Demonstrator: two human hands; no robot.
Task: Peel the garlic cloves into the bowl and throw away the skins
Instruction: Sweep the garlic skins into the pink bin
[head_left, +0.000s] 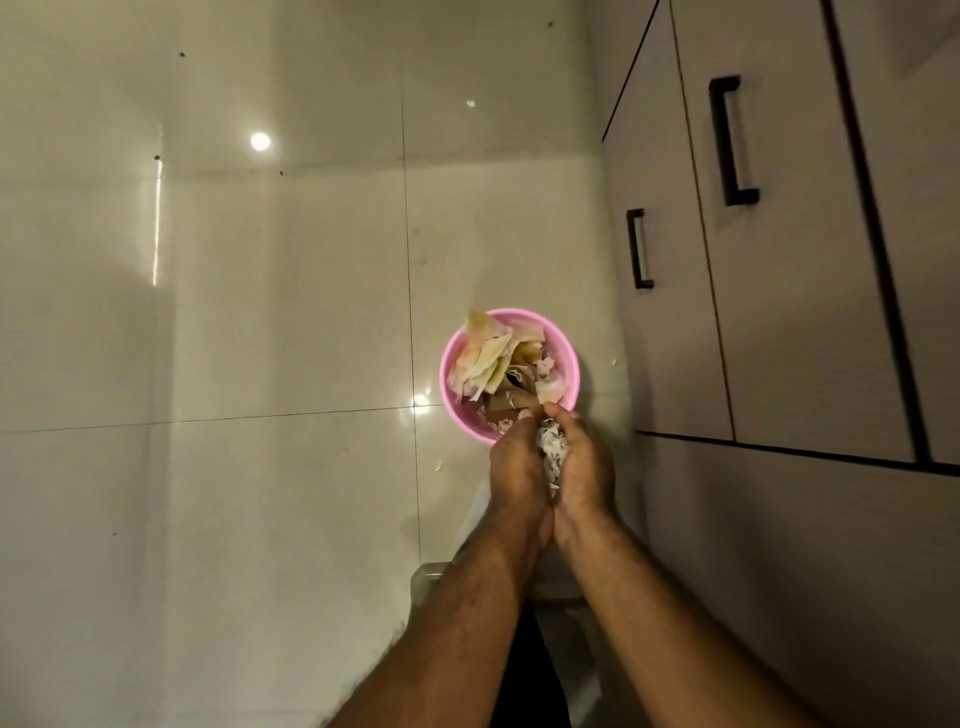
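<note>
A round pink bin stands on the tiled floor, filled with vegetable scraps and paper waste. Over its near rim my left hand and my right hand are cupped together, side by side. Between them they hold a wad of white, papery garlic skins. Only the top of the wad shows between the fingers; the rest is hidden inside the palms. No garlic cloves and no bowl are in view.
Glossy cream floor tiles spread to the left and beyond the bin. Grey cabinet doors with black handles rise on the right. Small scraps lie on the floor near the bin. My dark trouser leg shows below my arms.
</note>
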